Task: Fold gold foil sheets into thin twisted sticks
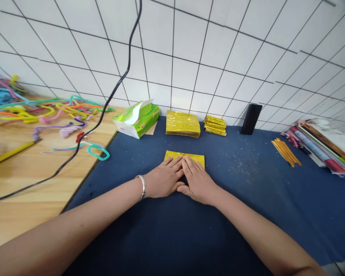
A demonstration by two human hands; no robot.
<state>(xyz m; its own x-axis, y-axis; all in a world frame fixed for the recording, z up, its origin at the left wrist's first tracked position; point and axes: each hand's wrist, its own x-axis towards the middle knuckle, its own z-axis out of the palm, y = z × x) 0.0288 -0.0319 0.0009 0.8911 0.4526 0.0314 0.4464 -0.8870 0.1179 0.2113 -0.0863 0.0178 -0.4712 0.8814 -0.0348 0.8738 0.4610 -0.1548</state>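
A sheet of gold foil paper (200, 158) lies on the dark blue cloth in front of me, its near part covered by my hands. My left hand (163, 178), with a silver bangle at the wrist, rests flat on the paper with fingers stretched out. Flat beside it lies my right hand (199, 182), fingers extended, the fingertips and thumbs of both hands meeting or nearly so. Behind the sheet sits a thick stack of gold paper (183, 122). Right of that stack is a smaller pile of folded gold strips (215, 125).
A green tissue pack (140, 119) stands back left. Colourful pipe cleaners (71, 111) cover the wooden table (40, 184); a black cable (115, 90) hangs across. A black box-like object (251, 119) leans at the wall. Rightward lie gold strips (286, 151) and stacked books (323, 147).
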